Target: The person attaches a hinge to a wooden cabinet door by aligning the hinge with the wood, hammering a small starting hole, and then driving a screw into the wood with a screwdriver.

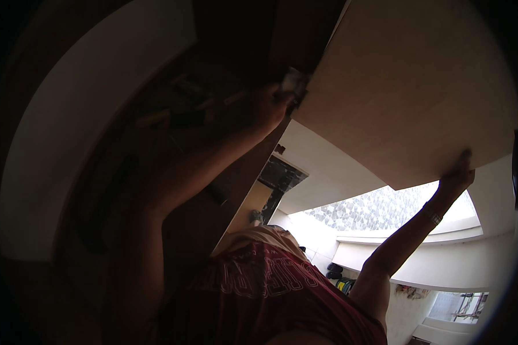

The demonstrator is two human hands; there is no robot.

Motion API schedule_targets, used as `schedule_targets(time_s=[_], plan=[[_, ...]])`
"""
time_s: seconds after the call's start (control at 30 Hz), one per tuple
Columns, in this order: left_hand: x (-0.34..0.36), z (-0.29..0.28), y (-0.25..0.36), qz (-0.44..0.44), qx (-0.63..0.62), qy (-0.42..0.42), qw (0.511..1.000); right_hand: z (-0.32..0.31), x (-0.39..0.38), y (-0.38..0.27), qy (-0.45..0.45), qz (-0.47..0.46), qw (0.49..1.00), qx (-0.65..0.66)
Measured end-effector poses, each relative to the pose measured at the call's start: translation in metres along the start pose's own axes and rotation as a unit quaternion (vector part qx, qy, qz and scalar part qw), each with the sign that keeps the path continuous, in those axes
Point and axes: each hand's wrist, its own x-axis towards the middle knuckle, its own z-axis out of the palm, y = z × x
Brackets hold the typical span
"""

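A large brown board, like a cabinet door, fills the upper right. My right hand grips its lower edge, the fingertips lying on the face towards me; a watch sits on that wrist. My left hand is raised at the board's left edge, beside the dark interior. Its fingers close round a small greyish thing, too dim and blurred to name, close against the edge of the board.
Several tools, one with a yellowish part, lie in the dark space to the left. A curved pale panel stands beyond them. Below the board are a bright patterned window pane and dark shoes on the floor.
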Motion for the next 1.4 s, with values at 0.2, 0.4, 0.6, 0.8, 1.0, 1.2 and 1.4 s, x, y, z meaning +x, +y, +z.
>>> schedule_targets(time_s=[0.2, 0.4, 0.6, 0.8, 1.0, 1.2, 1.4], plan=[[-0.007, 0.0, 0.03, 0.006, 0.051, 0.009, 0.999, -0.003, 0.001, 0.0, -0.006, 0.014, 1.0, 0.003], [-0.008, -0.01, 0.044, 0.024, 0.078, 0.022, 0.996, 0.0, 0.001, 0.002, -0.002, 0.028, 0.999, -0.029], [-0.011, -0.015, 0.052, 0.025, 0.081, -0.02, 0.996, -0.024, 0.014, 0.046, -0.006, -0.067, 0.996, -0.054], [-0.012, -0.012, 0.051, 0.046, 0.1, 0.003, 0.994, -0.008, 0.004, 0.035, 0.02, -0.091, 0.994, -0.061], [-0.006, -0.012, 0.057, 0.037, 0.075, -0.036, 0.996, -0.025, 0.007, 0.045, 0.039, -0.101, 0.989, -0.103], [-0.008, -0.009, 0.041, 0.071, 0.079, 0.005, 0.994, -0.007, 0.003, 0.03, 0.041, -0.055, 0.997, -0.029], [-0.007, -0.009, 0.043, 0.034, 0.061, -0.01, 0.998, -0.025, 0.017, 0.042, 0.0, -0.144, 0.986, -0.089]])
